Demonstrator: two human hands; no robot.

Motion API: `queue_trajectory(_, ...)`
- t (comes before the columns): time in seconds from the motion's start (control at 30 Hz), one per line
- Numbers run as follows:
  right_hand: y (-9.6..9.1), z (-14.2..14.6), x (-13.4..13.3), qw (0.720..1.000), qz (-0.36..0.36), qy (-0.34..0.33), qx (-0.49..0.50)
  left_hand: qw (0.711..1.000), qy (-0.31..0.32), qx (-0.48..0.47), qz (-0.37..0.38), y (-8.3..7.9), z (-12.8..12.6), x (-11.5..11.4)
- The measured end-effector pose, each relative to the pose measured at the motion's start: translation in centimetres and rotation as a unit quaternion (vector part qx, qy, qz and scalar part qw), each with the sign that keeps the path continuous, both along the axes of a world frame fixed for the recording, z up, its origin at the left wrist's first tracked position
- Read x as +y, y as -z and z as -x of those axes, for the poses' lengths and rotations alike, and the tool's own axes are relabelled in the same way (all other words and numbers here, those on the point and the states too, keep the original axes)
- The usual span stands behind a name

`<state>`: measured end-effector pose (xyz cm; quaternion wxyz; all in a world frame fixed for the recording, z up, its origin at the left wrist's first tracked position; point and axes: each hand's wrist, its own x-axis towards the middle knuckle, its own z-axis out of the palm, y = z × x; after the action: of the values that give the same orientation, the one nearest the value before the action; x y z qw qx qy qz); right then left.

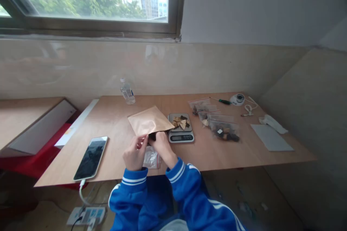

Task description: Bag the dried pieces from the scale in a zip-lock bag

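Observation:
A brown kraft paper bag lies in front of me, its opening facing my body. My left hand pinches the near edge of that opening between thumb and fingers. At the mouth of the bag is my right hand, with its fingers reaching inside, so their tips and whatever they hold are hidden. Something dark shows in the opening between both hands. Just right of the bag sits a small digital scale carrying pale and dark dried pieces. Below my hands lies a clear zip bag.
Several zip bags of dark pieces lie right of the scale. Farther right are a screwdriver, a white dome camera and a white sheet. A plugged-in phone lies at left, and a plastic bottle stands behind.

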<state>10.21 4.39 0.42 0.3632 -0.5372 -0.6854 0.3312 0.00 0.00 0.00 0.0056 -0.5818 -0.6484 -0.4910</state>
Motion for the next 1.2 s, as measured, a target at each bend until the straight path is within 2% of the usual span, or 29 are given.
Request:
queue_trajectory(0.13, -1.4, -4.0, -4.2, 0.999, -0.015, 0.017, -0.031, 1.000, -0.015, 0.017, -0.011, -1.0, 0.1, 1.1)
queue_trajectory(0.23, -0.7, -7.8, -5.0, 1.000, 0.006, 0.019, -0.014, 0.999, -0.027, 0.028, -0.015, -1.6, 0.4, 2.0)
queue_trajectory(0.37, 1.8, -11.6, -2.0, 0.993, -0.009, 0.106, -0.060, 0.999, -0.034, 0.022, -0.018, -1.9, 0.9, 2.4)
queue_trajectory(0.47, 3.0, -12.5, 0.9, 0.980, -0.037, 0.158, -0.112, 0.999, -0.033, 0.023, -0.016, -1.8, 1.0, 2.2)
queue_trajectory(0.53, 3.1, -12.2, 1.3, 0.975, -0.061, 0.186, -0.109, 0.999, -0.030, 0.026, -0.011, -1.7, 1.1, 2.0)
queue_trajectory(0.63, 2.8, -11.2, -0.6, 0.978, -0.071, 0.188, -0.051, 0.999, -0.024, 0.024, -0.011, -1.5, 1.1, 2.0)
queue_trajectory(0.7, 2.3, -10.1, -3.0, 0.989, -0.061, 0.137, -0.001, 0.999, -0.019, 0.023, -0.015, -1.5, 1.1, 2.1)
queue_trajectory(0.77, 1.5, -8.7, -5.0, 0.996, -0.061, 0.047, 0.035, 0.999, -0.010, 0.026, -0.017, -1.3, 0.9, 2.2)
queue_trajectory(0.87, 0.1, -6.3, -6.0, 0.993, -0.096, -0.057, 0.041, 0.999, 0.006, 0.037, -0.022, -1.1, 0.6, 2.0)
queue_trajectory(0.93, -0.8, -4.8, -5.3, 0.988, -0.125, -0.086, 0.002, 0.998, 0.007, 0.045, -0.032, -0.9, 0.5, 1.7)
queue_trajectory(1.0, -1.6, -3.6, -3.7, 0.982, -0.133, -0.103, -0.080, 0.998, 0.000, 0.051, -0.043, -0.6, 0.5, 1.3)
queue_trajectory(1.1, -2.1, -1.6, -0.8, 0.966, -0.066, -0.127, -0.213, 0.996, -0.016, 0.060, -0.058, -0.2, 0.5, 0.9)
queue_trajectory(1.2, -2.2, 1.1, 2.1, 0.960, -0.006, -0.143, -0.243, 0.997, -0.013, 0.042, -0.067, 0.5, 0.4, 0.6)
